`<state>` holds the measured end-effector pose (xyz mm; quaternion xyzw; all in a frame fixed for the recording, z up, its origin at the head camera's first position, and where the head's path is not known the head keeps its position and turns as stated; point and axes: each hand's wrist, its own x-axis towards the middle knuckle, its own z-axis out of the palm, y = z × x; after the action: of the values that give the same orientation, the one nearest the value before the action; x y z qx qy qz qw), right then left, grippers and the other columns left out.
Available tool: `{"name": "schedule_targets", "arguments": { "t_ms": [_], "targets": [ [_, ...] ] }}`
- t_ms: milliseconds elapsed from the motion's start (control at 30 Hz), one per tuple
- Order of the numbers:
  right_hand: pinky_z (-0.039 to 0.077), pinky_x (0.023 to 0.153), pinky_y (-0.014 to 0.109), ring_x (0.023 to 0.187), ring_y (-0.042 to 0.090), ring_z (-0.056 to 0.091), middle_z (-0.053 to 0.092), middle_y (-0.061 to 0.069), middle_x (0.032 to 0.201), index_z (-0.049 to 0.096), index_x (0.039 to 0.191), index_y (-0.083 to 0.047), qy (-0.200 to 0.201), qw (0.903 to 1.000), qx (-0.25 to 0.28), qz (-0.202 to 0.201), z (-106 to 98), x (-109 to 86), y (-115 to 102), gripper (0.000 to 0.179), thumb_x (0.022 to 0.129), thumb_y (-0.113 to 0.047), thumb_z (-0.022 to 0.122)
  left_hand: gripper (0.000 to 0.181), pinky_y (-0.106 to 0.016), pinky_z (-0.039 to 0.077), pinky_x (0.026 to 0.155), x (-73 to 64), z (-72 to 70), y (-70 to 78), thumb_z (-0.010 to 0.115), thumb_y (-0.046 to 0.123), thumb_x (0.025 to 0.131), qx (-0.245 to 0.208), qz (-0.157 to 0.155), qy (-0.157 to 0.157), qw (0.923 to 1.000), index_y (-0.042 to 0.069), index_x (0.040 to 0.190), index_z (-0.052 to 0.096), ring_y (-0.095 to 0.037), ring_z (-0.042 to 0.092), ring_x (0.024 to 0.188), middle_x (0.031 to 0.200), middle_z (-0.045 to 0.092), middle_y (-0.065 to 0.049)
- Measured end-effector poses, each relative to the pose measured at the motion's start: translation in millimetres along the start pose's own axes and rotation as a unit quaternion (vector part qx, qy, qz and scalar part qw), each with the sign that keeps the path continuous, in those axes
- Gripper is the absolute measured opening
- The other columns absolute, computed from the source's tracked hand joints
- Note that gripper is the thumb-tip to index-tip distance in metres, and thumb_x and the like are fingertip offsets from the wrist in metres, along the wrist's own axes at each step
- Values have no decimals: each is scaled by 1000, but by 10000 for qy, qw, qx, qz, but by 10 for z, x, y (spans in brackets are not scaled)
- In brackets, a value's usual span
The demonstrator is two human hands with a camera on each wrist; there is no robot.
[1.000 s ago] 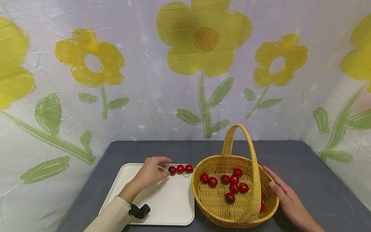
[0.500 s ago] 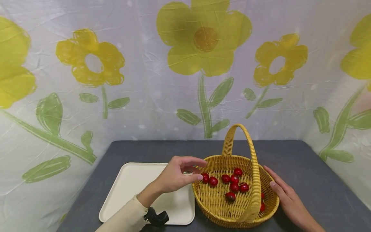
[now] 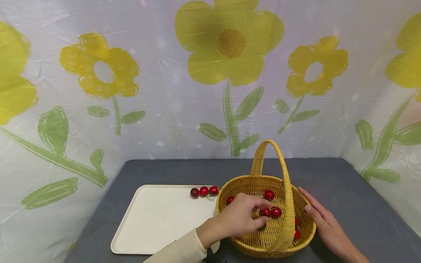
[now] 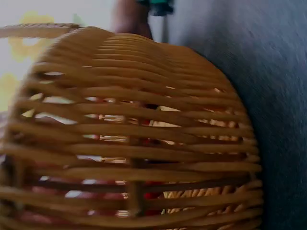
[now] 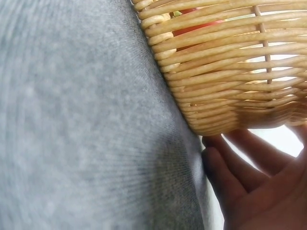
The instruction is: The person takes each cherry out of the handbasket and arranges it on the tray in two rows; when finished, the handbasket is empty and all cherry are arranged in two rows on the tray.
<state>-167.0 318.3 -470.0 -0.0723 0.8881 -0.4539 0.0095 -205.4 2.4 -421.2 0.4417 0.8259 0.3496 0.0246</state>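
My left hand (image 3: 241,215) reaches over the near-left rim into the yellow wicker basket (image 3: 238,245). Its thumb and fingers stand apart on either side of a dark red cherry (image 3: 265,212); no firm pinch shows. Another cherry (image 3: 276,212) lies just right of it, and several more are around, some hidden by the hand. The right hand (image 3: 329,226) rests against the basket's right side with straight fingers. In the right wrist view, those fingers (image 5: 254,158) touch the woven wall (image 5: 225,81). Woven wicker (image 4: 144,129) fills most of the left wrist view, with red showing through gaps.
Left of the basket is a cream tray (image 3: 158,219), with 3 cherries (image 3: 204,191) in a row at its far right corner. The basket's tall handle (image 3: 287,182) arches up right of the left hand. Everything stands on a dark grey table (image 3: 184,170) before a flowered cloth (image 3: 158,120).
My left hand has moved right, from beside the cherries on the tray, across the basket's rim and down among the cherries inside. The right hand and basket have stayed in place.
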Motion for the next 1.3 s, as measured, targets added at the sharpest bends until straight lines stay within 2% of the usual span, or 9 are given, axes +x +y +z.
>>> {"name": "schedule_targets", "arguments": {
  "t_ms": [100, 200, 333, 400, 700, 900, 1000, 1167, 1300],
  "targets": [
    [55, 92, 17, 158, 51, 34, 28, 16, 180, 21, 176, -37, 2, 10000, 23, -14, -4, -7, -3, 56, 121, -44, 33, 29, -13, 56, 81, 19, 65, 24, 75, 21, 104, 1217, 20, -272, 9922, 15, 133, 79, -6, 74, 98, 126, 80, 3],
    [55, 92, 17, 157, 51, 34, 29, 15, 179, 21, 176, -34, 14, 10000, 6, -48, -10, -9, -3, 57, 121, -43, 33, 26, -16, 56, 74, 21, 97, 37, 78, 27, 103, 1812, -153, -649, 9812, 22, 128, 81, -4, 72, 104, 120, 78, 9],
    [54, 94, 16, 157, 50, 34, 29, 13, 180, 22, 176, -37, -2, 9999, -65, -81, -1, -3, -3, 56, 121, -43, 34, 23, -16, 55, 73, 14, 113, 35, 82, 32, 99, 1946, -393, -1068, 9743, 27, 122, 84, -1, 67, 101, 111, 76, 14],
    [55, 94, 17, 157, 49, 35, 29, 13, 180, 22, 175, -40, -11, 10000, -51, -74, 5, -4, -2, 55, 121, -43, 34, 21, -15, 55, 75, 14, 118, 26, 83, 30, 99, 1862, -396, -1157, 9749, 27, 119, 84, 1, 68, 99, 109, 77, 15],
    [52, 95, 15, 158, 50, 34, 30, 13, 179, 22, 174, -42, 42, 9999, -119, -65, -1, -7, -22, 54, 121, -43, 34, 22, -10, 48, 75, 11, 106, -8, 75, 11, 94, 1697, -41, -917, 9812, 22, 110, 83, 2, 60, 89, 104, 75, 11],
    [50, 95, 13, 159, 50, 33, 28, 13, 180, 21, 174, -42, 26, 9998, -174, -23, -15, -2, -24, 55, 121, -45, 34, 13, -14, 48, 86, 0, 81, -7, 75, 18, 95, 1368, 88, -429, 9896, 23, 107, 77, 0, 55, 91, 99, 64, 15],
    [49, 96, 13, 159, 50, 33, 28, 13, 180, 21, 174, -43, 28, 9998, -199, -36, -14, -4, -24, 55, 121, -45, 34, 10, -13, 48, 91, -21, 65, -7, 75, 18, 100, 1016, 229, -85, 9945, 20, 109, 77, 0, 58, 95, 104, 66, 13],
    [53, 94, 17, 158, 52, 34, 28, 15, 180, 20, 175, -41, 2, 9998, -183, -87, -2, -17, -22, 55, 121, -43, 34, 22, -9, 53, 88, -70, 27, -10, 73, 5, 101, -118, 423, 428, 9981, 12, 122, 78, -1, 66, 105, 125, 72, -1],
    [54, 94, 17, 158, 52, 34, 28, 15, 180, 19, 176, -39, -20, 9999, -153, -51, 3, -14, -28, 56, 121, -45, 33, 31, -15, 61, 89, -130, -46, 1, 77, 4, 100, -1179, 287, 644, 9905, 11, 130, 74, 1, 70, 103, 127, 75, -7]
  ]
}}
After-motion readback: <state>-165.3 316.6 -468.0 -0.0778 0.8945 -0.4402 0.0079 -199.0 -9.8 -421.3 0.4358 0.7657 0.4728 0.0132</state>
